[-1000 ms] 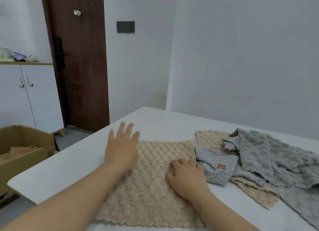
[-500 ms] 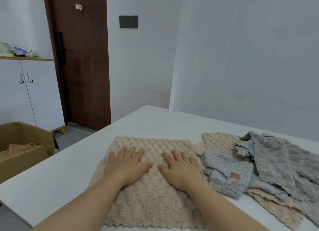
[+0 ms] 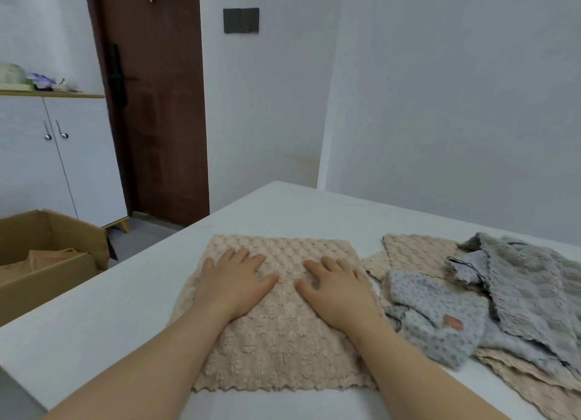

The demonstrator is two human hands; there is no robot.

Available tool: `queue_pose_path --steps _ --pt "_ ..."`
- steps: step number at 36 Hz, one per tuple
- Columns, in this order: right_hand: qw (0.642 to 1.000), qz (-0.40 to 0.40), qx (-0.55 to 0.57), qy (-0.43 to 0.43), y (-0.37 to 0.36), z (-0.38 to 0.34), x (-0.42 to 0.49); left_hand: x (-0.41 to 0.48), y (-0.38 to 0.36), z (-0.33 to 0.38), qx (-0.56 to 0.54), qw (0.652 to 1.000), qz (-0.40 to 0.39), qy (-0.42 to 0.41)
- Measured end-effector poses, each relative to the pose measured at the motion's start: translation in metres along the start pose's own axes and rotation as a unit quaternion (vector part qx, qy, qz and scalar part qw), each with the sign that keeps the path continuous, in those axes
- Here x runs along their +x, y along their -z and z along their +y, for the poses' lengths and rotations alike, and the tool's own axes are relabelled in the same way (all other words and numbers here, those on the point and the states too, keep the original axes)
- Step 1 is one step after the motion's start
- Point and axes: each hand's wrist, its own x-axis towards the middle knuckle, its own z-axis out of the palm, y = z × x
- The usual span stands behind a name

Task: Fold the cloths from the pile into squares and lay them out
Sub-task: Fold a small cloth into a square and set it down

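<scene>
Beige cloth (image 3: 279,334) lies flat on the white table (image 3: 94,319), spread out as one sheet, its scalloped hem close to the table's near edge and its far hem toward the middle. Both hands rest palm-down on its far half. Left hand (image 3: 234,284): fingers straight and slightly spread, pressing the fabric, thumb pointing inward. Right hand (image 3: 334,291): same pose, mirrored, thumb tips near each other but apart (neither hand pinches or grips anything).

Pile of cloths (image 3: 490,297) sits toward the table's right edge, just beside the beige cloth, crumpled and overlapping: grey dotted cloth (image 3: 440,316) with a small brown tag on top at the front, a grey textured one behind it, beige ones underneath. Whether the pile touches the flat cloth I cannot tell; the right forearm covers that seam.

Off the table's left edge: open cardboard box (image 3: 53,256) on the floor, white cabinet (image 3: 41,155) behind it, dark brown door (image 3: 157,105) further back.
</scene>
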Motion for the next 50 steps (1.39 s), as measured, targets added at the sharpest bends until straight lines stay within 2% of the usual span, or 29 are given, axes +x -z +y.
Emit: queue_pose_path --steps 4,7,12,14,18,25,31,36,41,46,50 --pt "0.987 0.145 -0.056 0.048 -0.004 -0.004 -0.014 -0.016 0.004 0.005 0.031 0.994 0.103 -0.021" --pt "0.982 0.163 -0.058 0.076 -0.004 -0.004 -0.025 -0.022 0.013 0.009 0.041 0.991 0.122 -0.039" --pt "0.991 0.109 -0.042 0.071 0.007 0.002 -0.055 -0.045 0.030 0.013 -0.032 0.994 0.076 -0.069" --pt "0.994 0.084 -0.041 0.064 0.008 0.003 -0.070 -0.058 0.033 0.010 -0.046 0.997 0.026 -0.054" --pt "0.998 0.008 -0.001 0.062 0.005 0.005 -0.093 -0.084 0.018 0.000 -0.001 0.996 -0.068 -0.060" --pt "0.997 -0.018 0.002 0.070 0.012 0.005 -0.117 -0.113 0.010 -0.016 -0.026 0.994 -0.007 -0.102" --pt "0.997 -0.041 0.014 0.065 0.016 0.007 -0.123 -0.121 0.017 -0.027 -0.006 0.985 -0.088 -0.148" --pt "0.997 -0.003 0.037 0.061 0.013 0.010 -0.121 -0.118 0.013 -0.026 -0.036 0.989 -0.035 -0.142" --pt "0.994 0.066 0.061 0.061 0.010 0.012 -0.121 -0.120 0.011 -0.025 -0.090 0.981 0.074 -0.153" --pt "0.992 0.098 0.074 0.019 0.009 0.013 -0.122 -0.126 0.011 -0.022 -0.090 0.980 0.163 -0.072" --pt "0.990 0.116 0.084 -0.010 0.008 0.016 -0.123 -0.129 0.009 -0.025 -0.077 0.980 0.184 -0.005"
